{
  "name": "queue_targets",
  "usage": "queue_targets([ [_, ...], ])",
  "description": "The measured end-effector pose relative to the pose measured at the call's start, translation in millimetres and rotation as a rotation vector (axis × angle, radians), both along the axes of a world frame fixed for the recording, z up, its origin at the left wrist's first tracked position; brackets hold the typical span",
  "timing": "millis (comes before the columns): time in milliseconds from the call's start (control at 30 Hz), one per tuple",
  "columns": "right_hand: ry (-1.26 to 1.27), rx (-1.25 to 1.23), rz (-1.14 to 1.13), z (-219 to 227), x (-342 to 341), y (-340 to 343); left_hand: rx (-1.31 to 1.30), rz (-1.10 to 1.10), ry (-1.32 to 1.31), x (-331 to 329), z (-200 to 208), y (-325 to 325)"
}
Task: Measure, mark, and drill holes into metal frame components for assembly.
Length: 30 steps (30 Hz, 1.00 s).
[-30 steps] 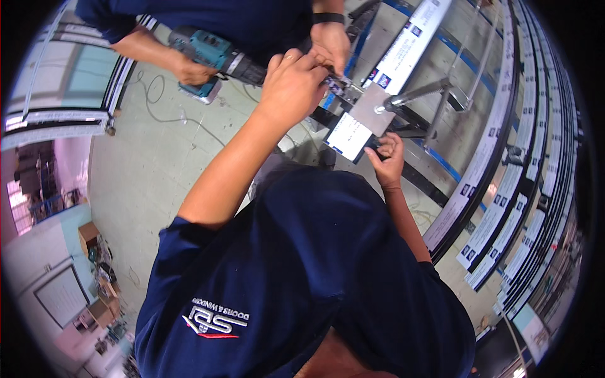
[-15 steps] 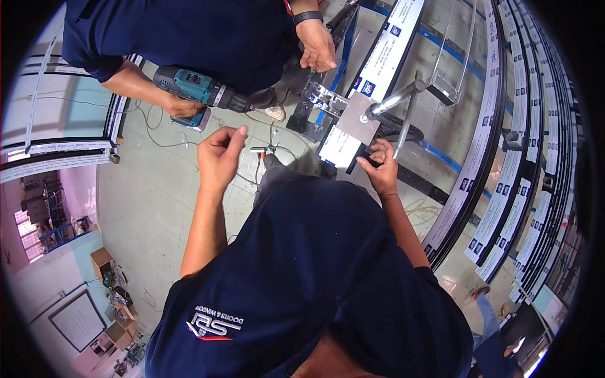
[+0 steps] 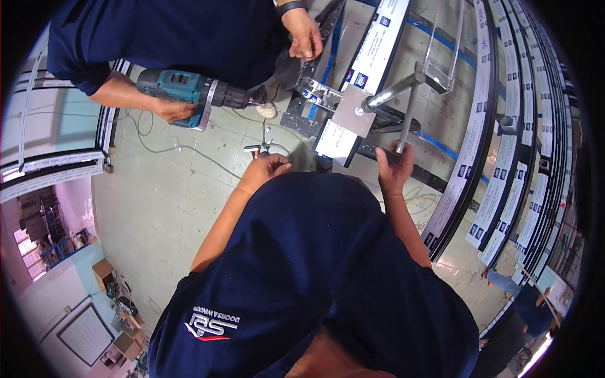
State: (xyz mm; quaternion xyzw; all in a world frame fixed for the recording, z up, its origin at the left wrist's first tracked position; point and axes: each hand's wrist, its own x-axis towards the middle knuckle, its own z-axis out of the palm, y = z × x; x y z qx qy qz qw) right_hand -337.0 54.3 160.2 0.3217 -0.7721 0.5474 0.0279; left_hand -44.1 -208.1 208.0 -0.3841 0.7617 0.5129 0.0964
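Hands apart; left hand (image 3: 268,171) curls loosely, contents unclear; right hand (image 3: 394,174) is at metal lever (image 3: 408,123), can't tell if gripping; co-worker's hand (image 3: 174,111) holds teal drill (image 3: 179,89)

left grip (image 3: 267,169) curled | right grip (image 3: 396,169) at metal lever (image 3: 408,120) | co-worker (image 3: 170,44) holds teal drill (image 3: 179,87)

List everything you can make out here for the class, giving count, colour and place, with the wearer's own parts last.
Co-worker: one, navy shirt, upper left
Drill: one, teal and black, held by that co-worker
Filmed profile: one, white, upper centre
Metal plate: one, silver, centre
Metal rods: at least two, silver, by plate
Frame bars: several, black and blue, centre-right
Stacked profiles: many, white and black, right
Board: one, white, lower left
Left hand: one, bare, centre
Right hand: one, bare, near rods
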Motion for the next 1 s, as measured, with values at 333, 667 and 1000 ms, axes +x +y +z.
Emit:
queue_targets([
  [333, 0.136, 0.215, 0.384, 208, -39, -84, -0.055, -0.090, 0.918, -188, 257, 62],
  [667, -0.237, 0.151, 0.667, 235, -78, -68, -0.096, -0.142, 0.625, -197, 279, 81],
  [1000, 0.117, 0.640, 0.486, 181, -86, -66, -0.205, -0.138, 0.429, -225, 292, 77],
])
